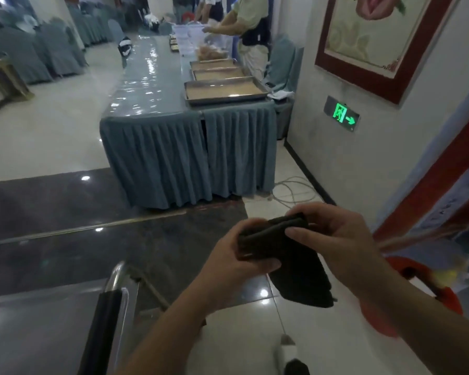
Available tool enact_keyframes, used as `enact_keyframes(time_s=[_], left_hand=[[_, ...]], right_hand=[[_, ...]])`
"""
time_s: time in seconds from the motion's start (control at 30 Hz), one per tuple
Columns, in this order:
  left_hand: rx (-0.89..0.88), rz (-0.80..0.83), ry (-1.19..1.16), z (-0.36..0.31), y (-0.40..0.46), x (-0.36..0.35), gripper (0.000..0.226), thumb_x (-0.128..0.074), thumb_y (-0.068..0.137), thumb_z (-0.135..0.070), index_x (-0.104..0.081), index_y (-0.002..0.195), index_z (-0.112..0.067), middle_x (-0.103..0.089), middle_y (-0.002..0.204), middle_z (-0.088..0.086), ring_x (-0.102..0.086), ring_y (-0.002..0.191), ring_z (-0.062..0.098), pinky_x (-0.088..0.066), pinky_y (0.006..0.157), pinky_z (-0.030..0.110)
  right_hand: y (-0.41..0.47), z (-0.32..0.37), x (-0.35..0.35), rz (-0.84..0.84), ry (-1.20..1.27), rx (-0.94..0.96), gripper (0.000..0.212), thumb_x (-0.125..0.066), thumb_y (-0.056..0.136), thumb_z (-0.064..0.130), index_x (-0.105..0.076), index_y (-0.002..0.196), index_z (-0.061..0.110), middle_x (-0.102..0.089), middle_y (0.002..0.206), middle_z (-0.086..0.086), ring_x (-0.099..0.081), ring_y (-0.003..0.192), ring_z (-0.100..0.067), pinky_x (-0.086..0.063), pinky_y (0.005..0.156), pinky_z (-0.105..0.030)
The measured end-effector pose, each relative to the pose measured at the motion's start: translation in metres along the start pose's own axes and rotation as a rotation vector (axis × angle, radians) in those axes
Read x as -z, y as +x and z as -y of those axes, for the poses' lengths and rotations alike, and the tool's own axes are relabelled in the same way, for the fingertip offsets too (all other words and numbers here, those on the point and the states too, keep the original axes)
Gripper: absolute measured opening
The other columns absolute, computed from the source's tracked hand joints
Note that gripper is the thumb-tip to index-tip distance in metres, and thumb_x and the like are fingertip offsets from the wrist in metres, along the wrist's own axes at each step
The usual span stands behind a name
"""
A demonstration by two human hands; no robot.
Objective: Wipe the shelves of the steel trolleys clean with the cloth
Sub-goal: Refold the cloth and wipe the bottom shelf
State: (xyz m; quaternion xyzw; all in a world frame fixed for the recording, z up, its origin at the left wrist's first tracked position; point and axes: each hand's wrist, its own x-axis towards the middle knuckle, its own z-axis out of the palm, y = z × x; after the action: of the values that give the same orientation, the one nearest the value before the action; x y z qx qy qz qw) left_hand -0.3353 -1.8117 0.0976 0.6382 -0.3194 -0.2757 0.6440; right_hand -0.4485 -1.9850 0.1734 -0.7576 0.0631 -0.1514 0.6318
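- Cloth point(287, 255): dark, folded, held in mid-air between both hands, loose end hanging down.
- Left hand point(233, 255) closed on cloth's left edge, thumb underneath.
- Right hand point(333, 234) pinching its top right, fingers curled.
- Steel trolley point(38, 328) at lower left, handle point(114, 282) just beside left forearm.
- Tabletop point(146, 85) with trays point(222, 89) ahead.

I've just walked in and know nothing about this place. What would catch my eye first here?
Two bare hands in the foreground: the left hand and right hand together grip a dark folded cloth, one end hanging down. At lower left is the steel trolley with its black-padded handle. Beyond them, a long table skirted in grey-blue carries metal trays, and a green exit sign glows on the right wall.
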Motion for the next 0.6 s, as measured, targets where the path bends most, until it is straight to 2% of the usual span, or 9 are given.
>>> enact_keyframes(time_s=[0.1, 0.2, 0.27, 0.33, 0.4, 0.47, 0.53, 0.6], left_hand=[[0.000, -0.157, 0.071, 0.017, 0.059, 0.019, 0.047, -0.085, 0.075, -0.020, -0.066, 0.114, -0.037, -0.070, 0.112, -0.004, -0.067, 0.107, 0.017, -0.058, 0.082, 0.030], [0.034, -0.303, 0.133, 0.022, 0.117, 0.049, 0.040, -0.082, 0.075, -0.027, -0.068, 0.109, -0.040, -0.072, 0.106, -0.008, -0.068, 0.103, 0.013, -0.058, 0.079, 0.027], [0.033, -0.389, 0.141, 0.021, 0.146, 0.068, 0.039, -0.080, 0.076, -0.026, -0.067, 0.109, -0.041, -0.071, 0.106, -0.010, -0.068, 0.103, 0.010, -0.057, 0.079, 0.024], [0.026, -0.494, 0.114, 0.021, 0.168, 0.090, 0.038, -0.080, 0.077, -0.020, -0.068, 0.108, -0.039, -0.072, 0.104, -0.009, -0.068, 0.100, 0.009, -0.056, 0.078, 0.023], [0.031, -0.597, 0.088, 0.023, 0.180, 0.120, 0.037, -0.079, 0.080, -0.014, -0.069, 0.106, -0.038, -0.072, 0.101, -0.008, -0.068, 0.098, 0.009, -0.055, 0.078, 0.021], [0.048, -0.682, 0.024, 0.029, 0.187, 0.153, 0.035, -0.077, 0.082, -0.015, -0.069, 0.110, -0.035, -0.072, 0.106, -0.005, -0.068, 0.103, 0.012, -0.055, 0.080, 0.021], [0.075, -0.768, -0.042, 0.038, 0.196, 0.184, 0.035, -0.077, 0.083, -0.021, -0.067, 0.113, -0.034, -0.071, 0.111, -0.002, -0.067, 0.107, 0.015, -0.056, 0.082, 0.025], [0.106, -0.864, -0.067, 0.056, 0.212, 0.224, 0.037, -0.078, 0.082, -0.027, -0.065, 0.115, -0.038, -0.071, 0.115, -0.002, -0.067, 0.110, 0.015, -0.057, 0.084, 0.030]], right_hand=[[0.079, -0.027, 0.016, 0.033, 0.046, 0.017, 0.020, -0.071, 0.074, 0.021, -0.072, 0.094, 0.021, -0.072, 0.091, -0.004, -0.071, 0.089, -0.019, -0.056, 0.070, -0.022], [0.166, -0.052, 0.028, 0.089, 0.093, -0.005, 0.024, -0.074, 0.066, 0.027, -0.074, 0.090, 0.024, -0.072, 0.092, -0.006, -0.071, 0.088, -0.019, -0.057, 0.069, -0.021], [0.224, -0.066, 0.030, 0.184, 0.133, -0.025, 0.030, -0.078, 0.062, 0.033, -0.074, 0.092, 0.030, -0.073, 0.095, -0.003, -0.072, 0.090, -0.018, -0.056, 0.068, -0.019], [0.282, -0.081, 0.023, 0.383, 0.228, -0.110, 0.044, -0.086, 0.064, 0.035, -0.070, 0.104, 0.035, -0.073, 0.102, -0.001, -0.071, 0.096, -0.018, -0.056, 0.070, -0.019], [0.338, -0.097, 0.005, 0.686, 0.202, -0.221, 0.058, -0.089, 0.065, 0.029, -0.064, 0.116, 0.038, -0.071, 0.111, 0.003, -0.069, 0.103, -0.015, -0.056, 0.074, -0.019], [0.387, -0.117, -0.023, 0.951, 0.103, -0.305, 0.051, -0.085, 0.073, 0.021, -0.066, 0.116, 0.039, -0.069, 0.116, 0.008, -0.066, 0.108, -0.010, -0.055, 0.077, -0.016], [0.424, -0.137, -0.052, 1.068, 0.055, -0.355, 0.043, -0.079, 0.079, 0.015, -0.068, 0.116, 0.035, -0.069, 0.118, 0.006, -0.066, 0.110, -0.012, -0.055, 0.081, -0.018], [0.465, -0.154, -0.087, 1.110, 0.057, -0.352, 0.040, -0.075, 0.084, 0.014, -0.067, 0.120, 0.028, -0.069, 0.120, 0.000, -0.065, 0.112, -0.017, -0.055, 0.084, -0.023]])
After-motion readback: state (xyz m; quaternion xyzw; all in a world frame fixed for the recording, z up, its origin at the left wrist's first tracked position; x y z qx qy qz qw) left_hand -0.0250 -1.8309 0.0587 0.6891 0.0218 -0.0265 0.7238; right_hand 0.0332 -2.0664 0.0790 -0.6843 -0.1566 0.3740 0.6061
